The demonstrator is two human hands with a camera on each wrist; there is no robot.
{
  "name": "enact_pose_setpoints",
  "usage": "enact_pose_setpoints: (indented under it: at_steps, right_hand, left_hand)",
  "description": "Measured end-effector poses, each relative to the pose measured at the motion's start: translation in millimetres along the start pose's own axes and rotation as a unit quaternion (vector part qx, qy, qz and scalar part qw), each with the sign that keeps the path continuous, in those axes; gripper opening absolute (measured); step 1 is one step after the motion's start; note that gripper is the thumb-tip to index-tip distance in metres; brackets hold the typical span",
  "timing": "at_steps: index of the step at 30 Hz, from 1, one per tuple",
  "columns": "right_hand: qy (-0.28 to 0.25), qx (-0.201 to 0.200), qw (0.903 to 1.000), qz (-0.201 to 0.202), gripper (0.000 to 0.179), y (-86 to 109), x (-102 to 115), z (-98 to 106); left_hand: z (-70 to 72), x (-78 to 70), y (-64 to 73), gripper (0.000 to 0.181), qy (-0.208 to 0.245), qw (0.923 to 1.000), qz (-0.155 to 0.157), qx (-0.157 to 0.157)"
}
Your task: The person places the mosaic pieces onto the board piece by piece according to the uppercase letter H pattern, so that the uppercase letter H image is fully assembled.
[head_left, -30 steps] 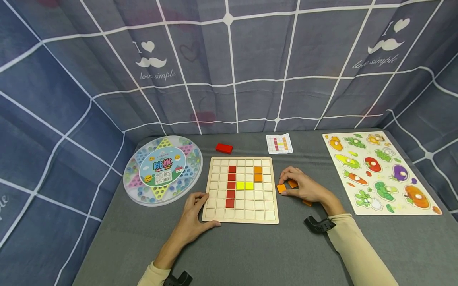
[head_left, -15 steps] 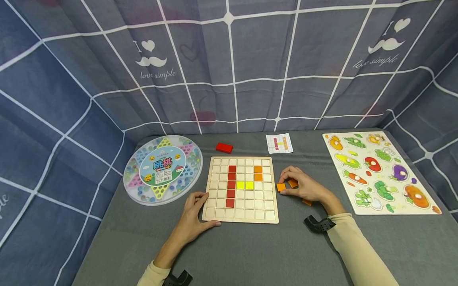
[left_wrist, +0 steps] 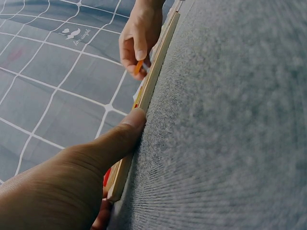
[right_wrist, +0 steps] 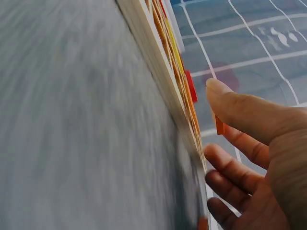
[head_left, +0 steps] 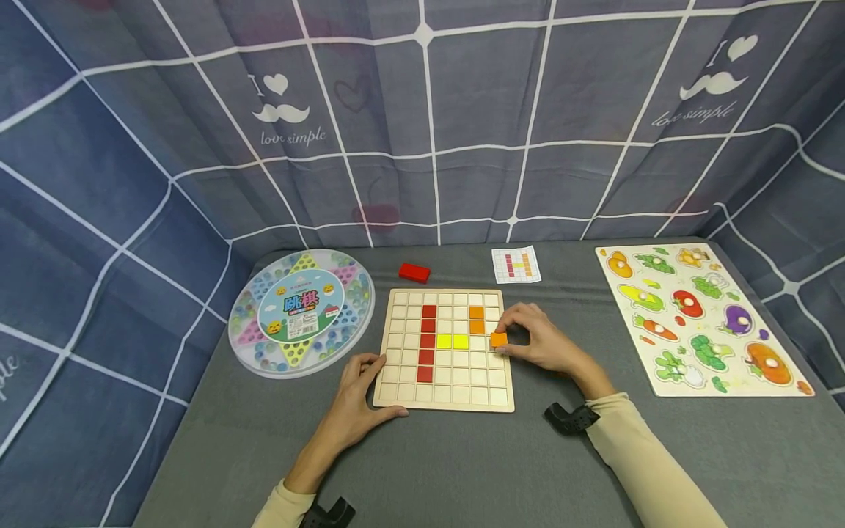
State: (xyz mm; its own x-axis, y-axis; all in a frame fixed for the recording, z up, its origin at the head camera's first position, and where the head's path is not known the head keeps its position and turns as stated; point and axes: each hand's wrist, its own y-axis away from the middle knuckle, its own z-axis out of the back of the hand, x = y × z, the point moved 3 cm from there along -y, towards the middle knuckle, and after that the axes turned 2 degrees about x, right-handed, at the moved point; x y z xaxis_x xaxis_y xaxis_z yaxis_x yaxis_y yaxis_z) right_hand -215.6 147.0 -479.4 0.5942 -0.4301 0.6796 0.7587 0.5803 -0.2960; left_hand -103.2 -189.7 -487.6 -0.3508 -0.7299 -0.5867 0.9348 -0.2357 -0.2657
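Observation:
A wooden grid board (head_left: 404, 397) lies on the grey cloth. Its grid bears a column of red tiles (head_left: 427, 341), a pair of yellow tiles (head_left: 452, 342) and two orange tiles (head_left: 476, 320). My left hand (head_left: 356, 402) holds the board's near left corner, thumb along the front edge and fingers at the left side. Thumb and fingers of my right hand (head_left: 546, 343) pinch an orange square tile (head_left: 498, 339) above the board's right edge. In the left wrist view the pinched tile (left_wrist: 138, 67) is tilted and off the board.
Behind the board are a red block (head_left: 414, 273) and a small pattern card (head_left: 516, 265). A round Chinese checkers set (head_left: 356, 323) stands to the left, a vegetable puzzle board (head_left: 726, 389) to the right. Near the right hand, an orange piece (right_wrist: 203, 223) shows at the frame's bottom.
My right hand has picked up an orange tile from the cloth and moved left with it to the board's right edge. The left hand stays at the corner.

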Motion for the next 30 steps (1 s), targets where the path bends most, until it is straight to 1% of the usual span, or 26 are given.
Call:
enact_pose_setpoints:
  at_steps: [6,10,14,24,30]
  right_hand:
    - [0.012,0.005,0.9999,-0.004,0.028,-13.8,9.7,-14.7]
    - [0.025,0.001,0.9993,-0.027,0.029,-17.0,11.5,-20.3]
    - [0.040,-0.006,0.9982,-0.045,0.029,-17.2,10.5,-23.1]
    - [0.051,-0.016,0.9981,-0.030,0.029,-19.9,11.2,-27.3]
    - [0.045,-0.005,0.9981,-0.041,0.027,-21.0,10.2,-28.7]
  left_hand:
    - [-2.1,0.3,0.3,0.097,-0.002,1.0000,-0.009,-0.002]
    - [-3.5,-0.4,-0.1,0.097,-0.007,0.9999,-0.013,-0.002]
    - [-3.7,-1.6,-0.9,0.097,0.000,0.9999,-0.011,0.000]
    - [-1.5,-1.3,-0.5,0.097,-0.002,1.0000,-0.004,-0.001]
    - [-0.6,-0.3,-0.3,0.097,-0.004,1.0000,-0.006,-0.003]
